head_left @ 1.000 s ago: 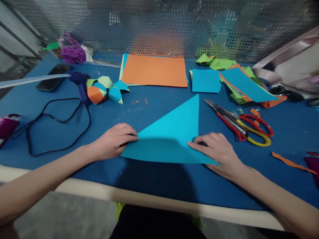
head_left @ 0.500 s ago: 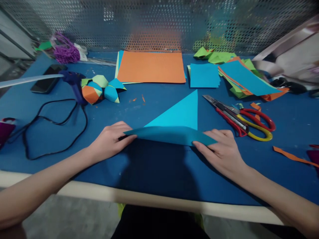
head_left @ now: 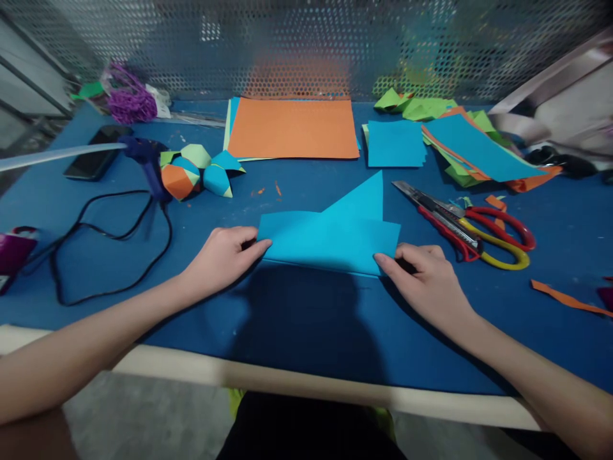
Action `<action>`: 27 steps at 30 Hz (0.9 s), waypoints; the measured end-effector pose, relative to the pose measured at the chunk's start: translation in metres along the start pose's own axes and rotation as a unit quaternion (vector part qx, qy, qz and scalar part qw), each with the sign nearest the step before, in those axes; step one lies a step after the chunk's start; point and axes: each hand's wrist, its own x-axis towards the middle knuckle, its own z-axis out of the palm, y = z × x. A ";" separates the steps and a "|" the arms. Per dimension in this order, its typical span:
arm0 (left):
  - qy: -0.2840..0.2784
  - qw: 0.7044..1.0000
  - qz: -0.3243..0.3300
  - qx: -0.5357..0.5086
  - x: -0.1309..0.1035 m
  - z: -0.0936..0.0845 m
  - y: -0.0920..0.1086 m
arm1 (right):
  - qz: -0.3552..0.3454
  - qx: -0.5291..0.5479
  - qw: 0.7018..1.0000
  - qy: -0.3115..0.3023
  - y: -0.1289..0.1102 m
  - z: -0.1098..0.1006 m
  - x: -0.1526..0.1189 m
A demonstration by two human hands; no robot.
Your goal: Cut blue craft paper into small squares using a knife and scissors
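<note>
A folded sheet of blue paper (head_left: 330,243) lies before me on the blue tabletop, its front edge creased straight and a triangular flap pointing up behind it. My left hand (head_left: 227,255) pinches the sheet's left end, thumb on top. At the right end, my right hand (head_left: 421,275) holds the paper between thumb and curled fingers. Just beyond the right hand lie a utility knife (head_left: 440,211) and scissors (head_left: 507,243) with red and yellow handles.
Behind stand an orange paper stack (head_left: 292,128) and small blue squares (head_left: 396,144). More cut paper (head_left: 483,147) is at right. On the left are a glue gun (head_left: 146,163) with its looping cord, a folded paper ball (head_left: 182,172), a phone (head_left: 96,152) and purple shreds (head_left: 131,99).
The near part of the blue paper, earlier curved up in the hands, now lies folded over flat, covering the lower part of the triangle. Both hands stay at its ends.
</note>
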 end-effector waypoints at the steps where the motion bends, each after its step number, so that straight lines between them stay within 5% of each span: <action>1: -0.001 1.000 -0.004 -0.005 0.001 0.000 -0.001 | 0.006 -0.001 1.000 0.000 0.000 0.000 0.000; 16: -0.078 0.988 -0.089 -0.096 0.005 -0.013 -0.005 | 0.016 0.002 1.000 -0.003 0.004 0.002 -0.002; 27: -0.048 0.990 -0.090 -0.094 0.007 -0.009 -0.004 | 0.019 -0.001 1.000 -0.004 0.003 0.002 -0.001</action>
